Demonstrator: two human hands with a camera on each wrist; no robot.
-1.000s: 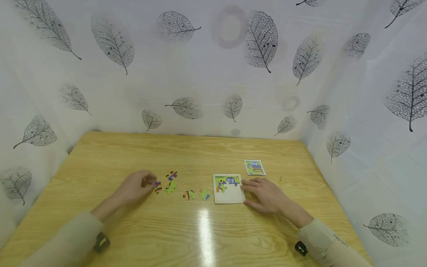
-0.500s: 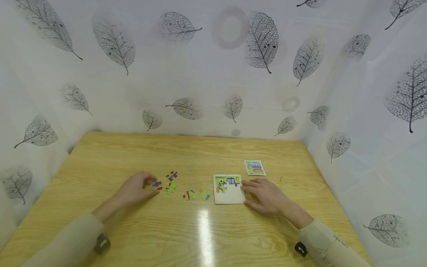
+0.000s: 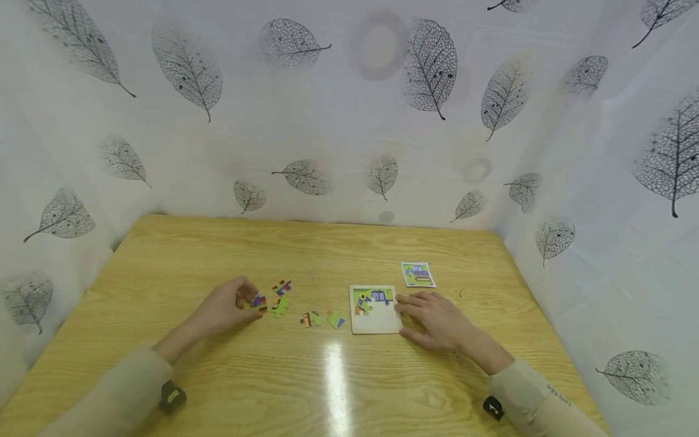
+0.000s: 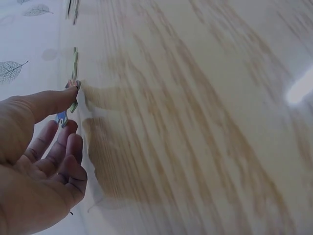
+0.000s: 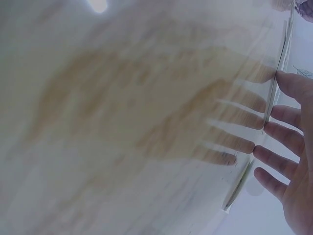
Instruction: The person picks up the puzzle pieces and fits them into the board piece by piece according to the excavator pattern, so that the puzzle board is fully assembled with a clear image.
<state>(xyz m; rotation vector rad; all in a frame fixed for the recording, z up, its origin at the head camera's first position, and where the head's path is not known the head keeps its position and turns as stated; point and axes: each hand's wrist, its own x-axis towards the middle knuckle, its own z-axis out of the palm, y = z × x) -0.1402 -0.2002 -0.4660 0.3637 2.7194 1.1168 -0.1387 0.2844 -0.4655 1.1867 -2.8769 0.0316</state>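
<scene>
My left hand [image 3: 222, 308] is at the left of the table, with a purple and red jigsaw piece [image 3: 258, 301] pinched between thumb and fingers. In the left wrist view, the thumb touches the piece and a blue part [image 4: 61, 118] of it shows near the curled fingertips. My right hand [image 3: 437, 320] lies with fairly straight fingers against the right edge of a square puzzle board [image 3: 382, 323]. Pieces with a yellow and blue vehicle picture [image 3: 375, 296] fill the board's upper part. In the right wrist view, the fingertips touch the board's thin edge [image 5: 268, 108].
Loose jigsaw pieces lie between left hand and board: a purple-red one [image 3: 282, 287], a green one [image 3: 280, 306], a green-brown one [image 3: 310, 319] and a green-blue one [image 3: 335, 319]. A picture card [image 3: 418, 275] lies behind the board. Leaf-print cloth [image 3: 327, 121] surrounds the wooden table [image 3: 262, 376].
My left thumb and fingers have shifted slightly around the purple and red piece, which has turned a little. The right hand and the board have stayed put.
</scene>
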